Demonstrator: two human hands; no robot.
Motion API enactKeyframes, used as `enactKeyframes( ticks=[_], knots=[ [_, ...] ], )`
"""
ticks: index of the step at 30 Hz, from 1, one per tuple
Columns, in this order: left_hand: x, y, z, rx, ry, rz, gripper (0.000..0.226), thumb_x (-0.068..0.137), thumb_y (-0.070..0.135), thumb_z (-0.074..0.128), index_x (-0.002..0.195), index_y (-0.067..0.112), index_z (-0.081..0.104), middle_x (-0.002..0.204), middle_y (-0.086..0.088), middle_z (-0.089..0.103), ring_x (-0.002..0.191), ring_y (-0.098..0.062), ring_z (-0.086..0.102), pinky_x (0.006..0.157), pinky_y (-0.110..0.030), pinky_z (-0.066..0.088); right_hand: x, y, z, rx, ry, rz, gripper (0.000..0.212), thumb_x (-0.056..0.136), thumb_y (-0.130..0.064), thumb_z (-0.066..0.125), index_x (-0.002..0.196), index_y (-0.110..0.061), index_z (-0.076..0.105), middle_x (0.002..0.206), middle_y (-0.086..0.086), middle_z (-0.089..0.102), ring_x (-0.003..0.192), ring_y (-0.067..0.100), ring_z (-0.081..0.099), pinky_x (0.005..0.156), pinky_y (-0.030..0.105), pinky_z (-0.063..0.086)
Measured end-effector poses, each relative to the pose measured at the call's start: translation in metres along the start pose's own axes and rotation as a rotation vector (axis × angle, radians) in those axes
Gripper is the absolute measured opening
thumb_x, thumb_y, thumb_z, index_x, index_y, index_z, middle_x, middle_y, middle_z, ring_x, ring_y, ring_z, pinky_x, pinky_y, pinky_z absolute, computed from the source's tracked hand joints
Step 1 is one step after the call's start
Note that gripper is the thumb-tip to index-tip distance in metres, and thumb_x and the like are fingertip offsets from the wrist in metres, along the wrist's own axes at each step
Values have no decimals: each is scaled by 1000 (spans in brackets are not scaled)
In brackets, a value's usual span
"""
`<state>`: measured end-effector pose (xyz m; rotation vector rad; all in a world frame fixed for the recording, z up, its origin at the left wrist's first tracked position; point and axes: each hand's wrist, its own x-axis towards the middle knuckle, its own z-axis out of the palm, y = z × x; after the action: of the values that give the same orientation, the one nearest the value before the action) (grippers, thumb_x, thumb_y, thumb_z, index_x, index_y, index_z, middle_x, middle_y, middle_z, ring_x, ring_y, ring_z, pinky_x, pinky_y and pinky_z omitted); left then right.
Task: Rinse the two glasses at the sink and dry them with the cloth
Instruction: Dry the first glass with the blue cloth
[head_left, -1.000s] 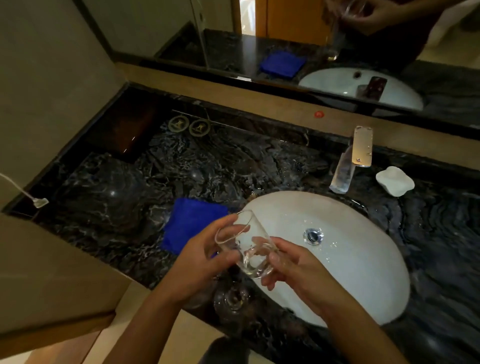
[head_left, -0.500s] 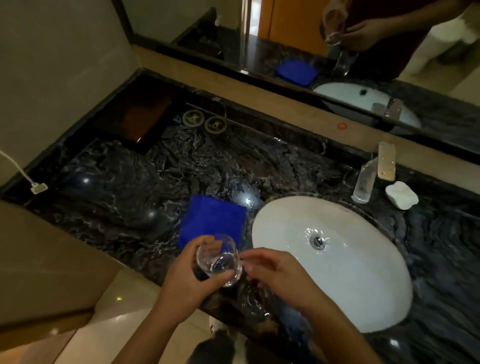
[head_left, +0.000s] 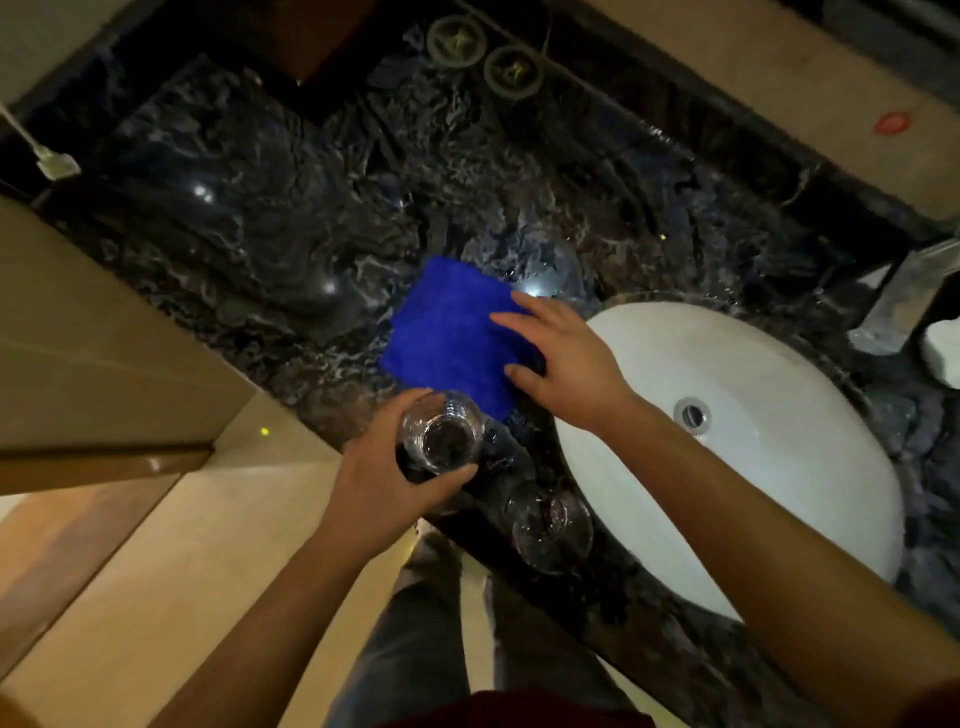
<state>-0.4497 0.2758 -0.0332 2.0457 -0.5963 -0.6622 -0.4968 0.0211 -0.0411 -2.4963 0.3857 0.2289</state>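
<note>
- The dark marbled bench (head_left: 249, 218) carries everything; the view has swung down from a second ago, so the mirror is out of frame and only the lower part of the tap (head_left: 901, 301) shows at the right edge.
- The white sink (head_left: 769, 431) holds no glass now and looks empty apart from its drain (head_left: 692, 414); no running water is visible. A second ago the glass was being held over its near rim, so I judge rinsing of this one finished.
- The blue cloth (head_left: 447, 338) lies flat on the bench just left of the sink.
- The right hand (head_left: 566, 358) has left the glass and reached onto the cloth's right side, fingers (head_left: 511, 317) spread and relaxed on it, not yet gripping. That suggests drying is next.
- The left hand (head_left: 395, 478) alone grips the held glass (head_left: 441, 434) round its side, mouth up, above the bench's near edge. Any water inside cannot be made out.
- The second glass (head_left: 550, 525) stands on the bench near the front edge, beside the sink, untouched; whether it holds water is unclear.
</note>
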Motion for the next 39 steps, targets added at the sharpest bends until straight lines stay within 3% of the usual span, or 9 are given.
enactKeyframes(
  ticks=[4, 8, 12, 19, 23, 27, 30, 34, 39],
  knots=[
    [0, -11, 5, 38, 11, -11, 83, 66, 59, 86, 137, 40, 48, 127, 38, 55, 117, 16, 55, 100, -10, 42, 20, -4, 18, -211, -14, -89, 66, 93, -38, 71, 154, -27, 49, 169, 6, 32, 156, 33, 27, 120, 52, 29],
    [2, -22, 7, 54, 15, 22, 86, 70, 41, 95, 138, 43, 44, 127, 53, 47, 118, 25, 48, 98, 1, 34, 22, -8, 28, -305, 58, -98, 77, 90, -52, 71, 158, -31, 41, 168, 8, 35, 150, 36, 36, 116, 57, 31],
    [4, -24, 6, 56, -5, 45, 84, 71, 44, 92, 140, 45, 44, 130, 43, 49, 121, 19, 50, 100, -2, 35, 22, -7, 32, -307, 81, -48, 95, 86, -62, 71, 163, -29, 27, 166, 15, 35, 146, 40, 40, 115, 58, 35],
    [4, -25, 10, 36, -27, 33, 84, 73, 42, 91, 144, 27, 51, 136, 21, 58, 126, 10, 54, 105, -9, 39, 29, -16, 38, -397, 85, 83, 106, 82, -69, 71, 163, -22, 24, 157, 16, 45, 140, 39, 44, 111, 54, 38],
    [4, -27, 11, 26, -11, 52, 83, 73, 43, 90, 144, 33, 48, 134, 38, 49, 124, 18, 50, 102, -2, 34, 37, -21, 36, -404, 118, 99, 90, 87, -55, 73, 161, -22, 32, 139, 16, 55, 121, 39, 55, 98, 51, 45],
    [4, -29, 13, 38, -7, 35, 85, 74, 48, 88, 146, 26, 49, 134, 24, 54, 125, 16, 49, 104, -5, 35, 39, -25, 40, -446, 85, 90, 66, 98, -42, 60, 157, -21, 38, 135, 20, 55, 119, 41, 57, 96, 49, 46],
    [3, -31, 14, 43, -10, 38, 87, 74, 53, 85, 148, 31, 44, 138, 27, 49, 129, 15, 45, 110, -8, 33, 44, -28, 41, -456, 73, 121, 59, 96, -37, 58, 149, -16, 45, 129, 20, 58, 113, 41, 60, 94, 48, 46],
    [6, -37, 15, 85, -17, 41, 97, 73, 45, 90, 154, 28, 38, 142, 20, 45, 134, 2, 42, 114, -11, 27, 48, -26, 38, -258, 82, 184, 51, 95, -38, 59, 139, -12, 53, 130, 17, 62, 109, 39, 64, 82, 42, 49],
    [10, -34, 16, 105, -12, 47, 81, 75, 44, 88, 144, 23, 52, 140, 4, 61, 130, -13, 54, 110, -38, 46, 26, -23, 10, 128, 207, 216, 50, 89, -32, 59, 138, -26, 55, 102, 6, 74, 81, 23, 64, 68, 33, 43]
  ],
)
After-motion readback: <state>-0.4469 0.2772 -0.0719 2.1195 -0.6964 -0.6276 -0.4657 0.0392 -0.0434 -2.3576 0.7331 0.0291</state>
